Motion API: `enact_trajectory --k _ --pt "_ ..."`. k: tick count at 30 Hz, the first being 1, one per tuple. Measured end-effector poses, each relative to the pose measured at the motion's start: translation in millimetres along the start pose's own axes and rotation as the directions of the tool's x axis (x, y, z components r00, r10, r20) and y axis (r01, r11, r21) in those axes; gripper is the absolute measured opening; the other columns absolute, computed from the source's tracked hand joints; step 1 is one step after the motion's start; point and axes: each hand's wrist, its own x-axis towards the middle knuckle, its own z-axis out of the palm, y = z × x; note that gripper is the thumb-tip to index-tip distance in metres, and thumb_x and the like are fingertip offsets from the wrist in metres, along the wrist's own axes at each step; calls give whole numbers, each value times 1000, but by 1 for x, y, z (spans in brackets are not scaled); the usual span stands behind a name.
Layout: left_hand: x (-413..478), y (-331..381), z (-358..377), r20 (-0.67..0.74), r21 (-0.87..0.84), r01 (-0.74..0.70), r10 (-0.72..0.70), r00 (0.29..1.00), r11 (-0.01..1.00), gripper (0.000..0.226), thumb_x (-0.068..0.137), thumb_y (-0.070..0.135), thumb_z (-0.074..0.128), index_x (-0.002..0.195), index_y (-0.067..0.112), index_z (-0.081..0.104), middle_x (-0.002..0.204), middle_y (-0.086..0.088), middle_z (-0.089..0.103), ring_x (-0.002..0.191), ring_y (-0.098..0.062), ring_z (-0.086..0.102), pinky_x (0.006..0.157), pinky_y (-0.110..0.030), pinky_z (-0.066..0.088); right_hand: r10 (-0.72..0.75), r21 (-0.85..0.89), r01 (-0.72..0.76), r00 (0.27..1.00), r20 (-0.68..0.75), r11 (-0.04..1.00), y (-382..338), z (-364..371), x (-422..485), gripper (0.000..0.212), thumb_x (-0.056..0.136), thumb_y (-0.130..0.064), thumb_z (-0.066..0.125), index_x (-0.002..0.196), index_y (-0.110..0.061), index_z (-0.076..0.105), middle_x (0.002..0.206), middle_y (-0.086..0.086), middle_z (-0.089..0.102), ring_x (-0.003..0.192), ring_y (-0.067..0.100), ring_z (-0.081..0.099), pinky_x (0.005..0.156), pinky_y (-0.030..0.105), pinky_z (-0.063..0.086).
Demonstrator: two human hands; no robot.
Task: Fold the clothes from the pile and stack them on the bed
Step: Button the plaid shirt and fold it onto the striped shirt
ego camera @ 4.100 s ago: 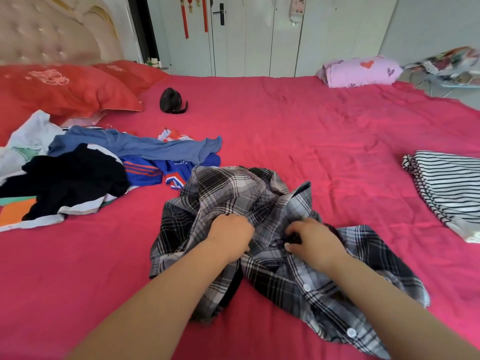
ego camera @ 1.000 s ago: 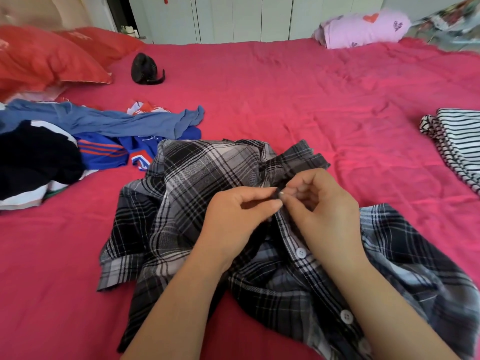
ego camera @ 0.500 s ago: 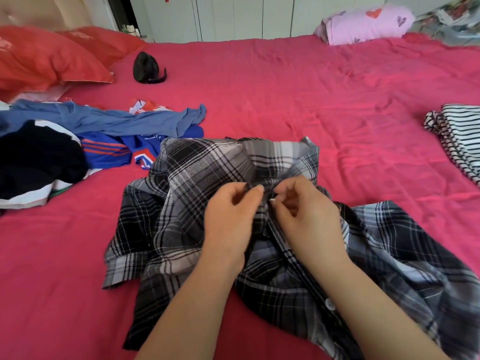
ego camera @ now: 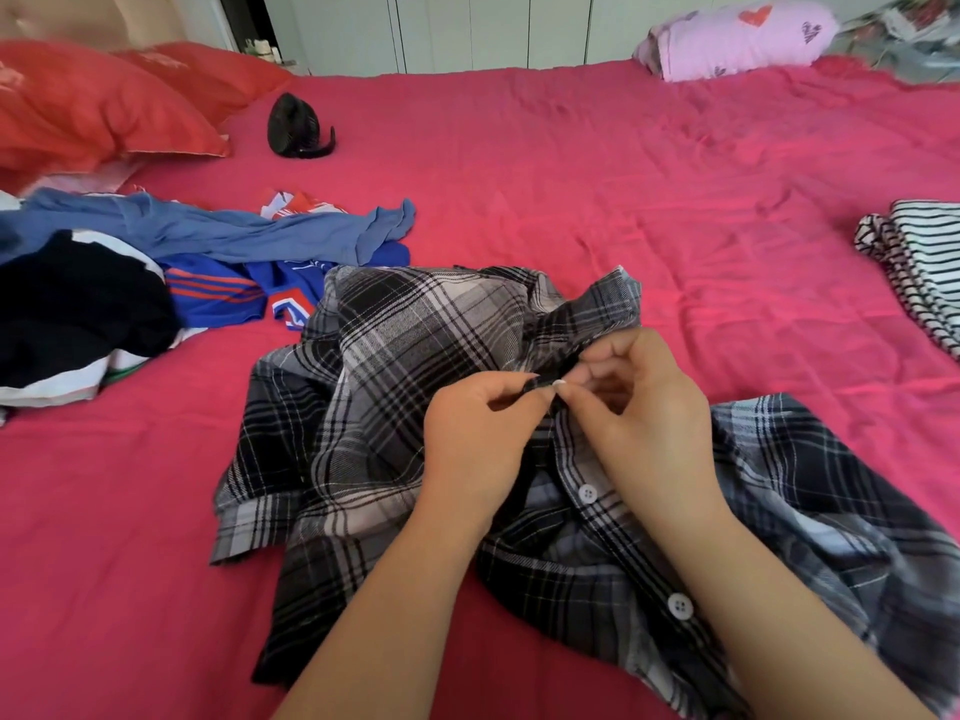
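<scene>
Pink-red sheeting (ego camera: 571, 174) is covering the whole bed, and the plaid shirt (ego camera: 405, 366) is lying crumpled on it right in front of the person, collar end pointing away. It is looking light and limp, a thin woven cloth sagging wherever nothing is holding it. I judge it will be sliding and bunching rather than keeping a shape. The firmer places to take hold are the collar and the button placket, then the shoulders once it is spread flat.

The left hand (ego camera: 478, 439) is pinching the placket edge near the collar between thumb and curled fingers (ego camera: 511, 389). The right hand (ego camera: 644, 423) is pinching the facing edge, so the 2 sets of fingertips are meeting, seemingly working a top button. 2 white buttons (ego camera: 587, 493) are showing lower down; I cannot tell whether they are done up.

About 4 seconds back both hands were pressing down into the heap of cloth. Now they are lifted to the neckline in a fine pinch, and since half a second ago they are sitting a little further right, with a collar point standing up beside the right knuckles.

Just beside the shirt on the left, the unfolded pile (ego camera: 104, 293) is waiting. Well apart on the right, a folded striped garment (ego camera: 930, 262) is lying at the bed's edge.
</scene>
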Motion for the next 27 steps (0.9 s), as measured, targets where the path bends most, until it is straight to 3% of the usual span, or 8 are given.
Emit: enact_trajectory --k 5,10,13,16,23,27 --pt "-2 3 -1 159 -316 224 -181 971 922 10 85 8 64 90 7 72 89 -8 73 85 -16 68 78 -28 56 -82 -89 84 996 24 992 0 -2 0 31 77 -6 71 89 -23 48 73 -16 62 81 -5 58 67 -2 36" --pt "-1 5 -7 264 -445 313 -211 941 839 13 89 -2 53 93 1 66 87 -7 66 75 -8 64 65 -15 54 -86 -79 89 995 41 993 1 -5 3 31 75 -4 72 87 -24 51 71 -19 61 76 -10 58 70 -1 37" --pt "-3 6 -7 262 -485 305 -196 945 820 20 88 -9 51 84 4 66 70 -2 67 63 -7 66 62 -16 55 -57 -29 59 997 55 998 0 -8 5 34 73 -2 72 84 -27 50 71 -18 62 73 -10 59 72 2 40" --pt "-5 6 -6 219 -469 247 -159 963 848 21 83 -10 57 77 7 66 59 2 67 58 -8 66 62 -18 56 -50 6 50 995 81 999 0 -9 5 41 73 1 70 80 -32 47 70 -15 63 71 -7 59 70 4 41" --pt "-6 5 1 72 -352 130 -112 991 927 18 84 -1 62 74 14 65 67 0 64 55 -6 62 58 -18 55 -31 90 22 995 99 996 -1 -5 2 43 73 7 67 80 -31 47 71 -13 61 70 -4 59 70 6 43" --pt "-7 2 6 -65 -134 -66 58 996 989 26 84 3 63 69 24 65 63 6 65 54 -2 61 56 -16 52 29 190 -48 994 103 981 -2 -4 3 41 73 8 67 79 -29 50 69 -10 63 67 -2 60 70 10 46"
